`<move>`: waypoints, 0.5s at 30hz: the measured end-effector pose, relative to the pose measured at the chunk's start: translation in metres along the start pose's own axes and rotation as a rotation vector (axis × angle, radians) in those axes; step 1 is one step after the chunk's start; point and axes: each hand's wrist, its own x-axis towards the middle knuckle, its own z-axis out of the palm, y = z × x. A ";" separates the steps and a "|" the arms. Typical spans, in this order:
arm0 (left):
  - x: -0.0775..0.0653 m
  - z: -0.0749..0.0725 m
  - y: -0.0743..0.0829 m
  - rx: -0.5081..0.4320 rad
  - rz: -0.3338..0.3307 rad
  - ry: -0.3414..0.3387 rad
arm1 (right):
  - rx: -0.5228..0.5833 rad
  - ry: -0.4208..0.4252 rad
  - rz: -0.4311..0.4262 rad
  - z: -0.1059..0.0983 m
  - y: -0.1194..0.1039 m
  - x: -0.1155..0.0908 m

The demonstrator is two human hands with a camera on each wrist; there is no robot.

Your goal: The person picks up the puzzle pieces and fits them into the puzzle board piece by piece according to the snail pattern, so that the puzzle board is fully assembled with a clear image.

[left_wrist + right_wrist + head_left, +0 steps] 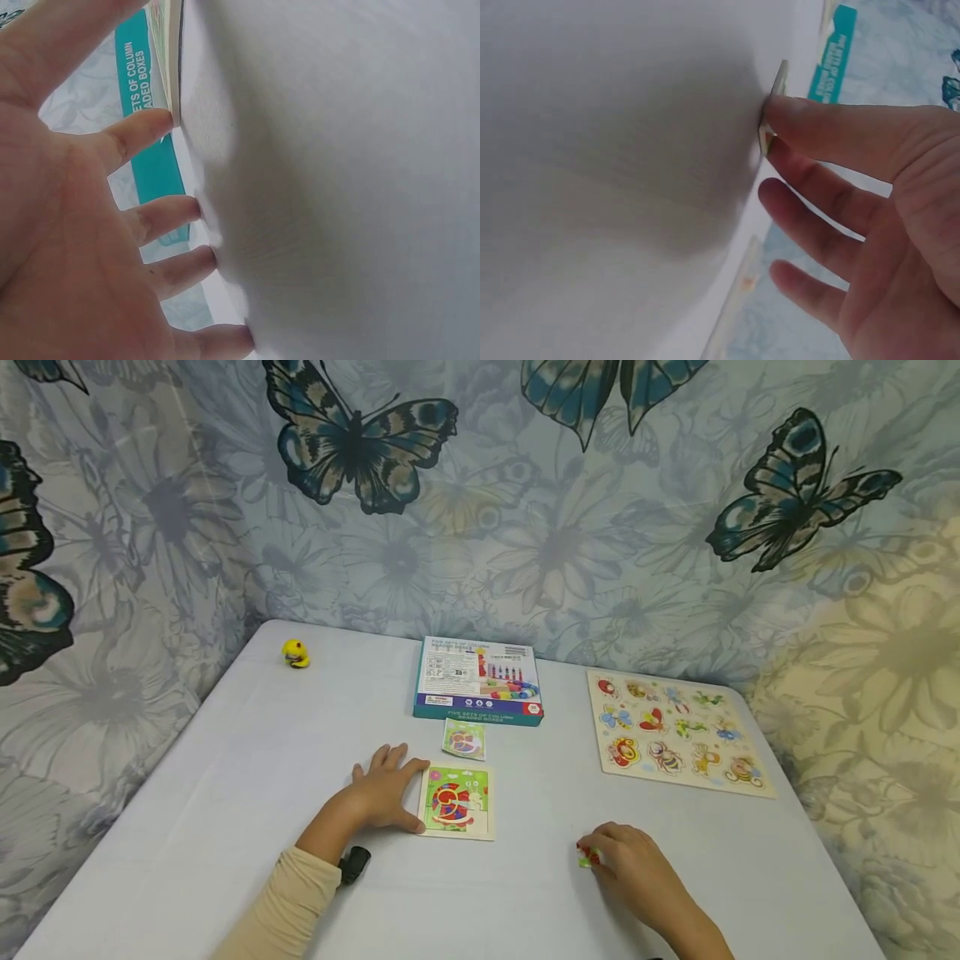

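Note:
In the head view a small square jigsaw puzzle (456, 802) with a snail picture lies flat in a pale wooden frame on the table. My left hand (381, 795) is spread at its left side, thumb and index finger touching the frame's edge while the other fingertips rest on the tablecloth. To the right, my right hand (637, 870) pinches a small red and green puzzle piece (586, 858) between thumb and index finger, close to the table. The right wrist view shows that thin piece (781, 79) edge-on. Behind the puzzle lies a small snail picture card (464, 741).
A teal and white box (480, 681) lies beyond the card. At the right is a wooden board (678, 732) with several insect pictures. A small yellow toy duck (296, 653) stands near the far left corner. White cloth covers the table (525, 893); a patterned wall rises behind.

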 end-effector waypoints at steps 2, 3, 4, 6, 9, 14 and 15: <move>0.000 0.000 -0.001 0.000 -0.001 0.000 | 0.000 0.032 -0.024 0.001 0.001 0.000; 0.000 0.001 -0.001 0.000 -0.002 -0.002 | 0.001 0.040 -0.031 0.002 0.001 0.000; 0.000 0.001 -0.001 -0.001 -0.004 -0.004 | 0.000 0.042 -0.031 0.002 0.001 0.000; 0.000 0.001 -0.001 -0.002 -0.005 -0.007 | 0.002 0.035 -0.025 0.003 0.001 0.001; 0.000 0.001 -0.002 -0.002 -0.004 -0.005 | -0.004 0.022 -0.020 0.003 0.000 0.001; 0.000 0.000 -0.001 -0.006 -0.001 0.000 | -0.031 0.013 -0.036 -0.002 -0.006 0.007; 0.000 0.000 0.000 -0.008 -0.002 -0.002 | -0.036 0.011 -0.042 -0.003 -0.009 0.010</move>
